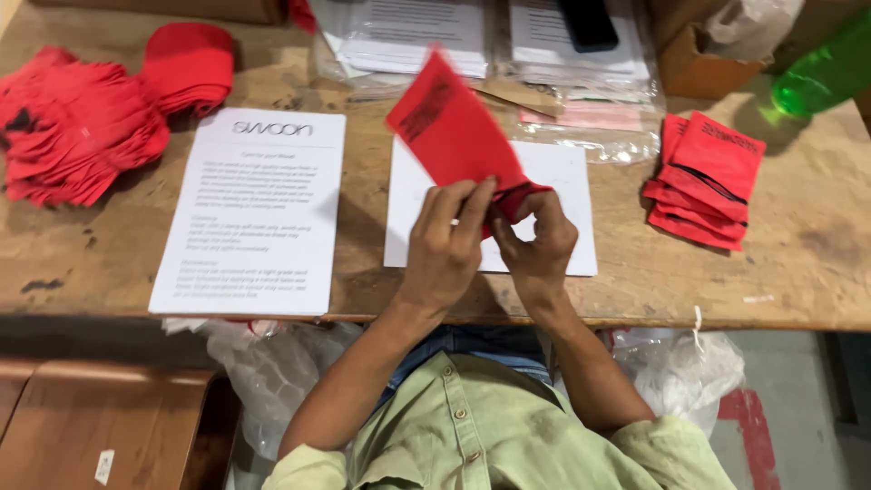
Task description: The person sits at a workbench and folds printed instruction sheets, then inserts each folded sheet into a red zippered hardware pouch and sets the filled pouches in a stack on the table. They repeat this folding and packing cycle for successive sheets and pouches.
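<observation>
Centre frame, above a blank sheet (553, 172): left hand (445, 245) and right hand (537, 243) both pinch the mouth of a red pouch (454, 132), body tilted up-left. Risks: thumb grips look shallow, so cloth may slip; drawstring may snag; swinging pouch could brush the printed sheet (252, 209) at left.

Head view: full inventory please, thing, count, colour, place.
red pouch: one, red with black print, held above the blank sheet
blank sheet: one, white, table centre
printed sheet: one, white, left of centre
loose pouch pile: many, red, far left
stacked pouches: several, red, right
bagged papers: several, clear plastic, top centre
bottle: one, green, top right
cardboard box: one, brown, top right
table: one, wooden
left hand: pinching the pouch's lower end
right hand: pinching the same end
</observation>
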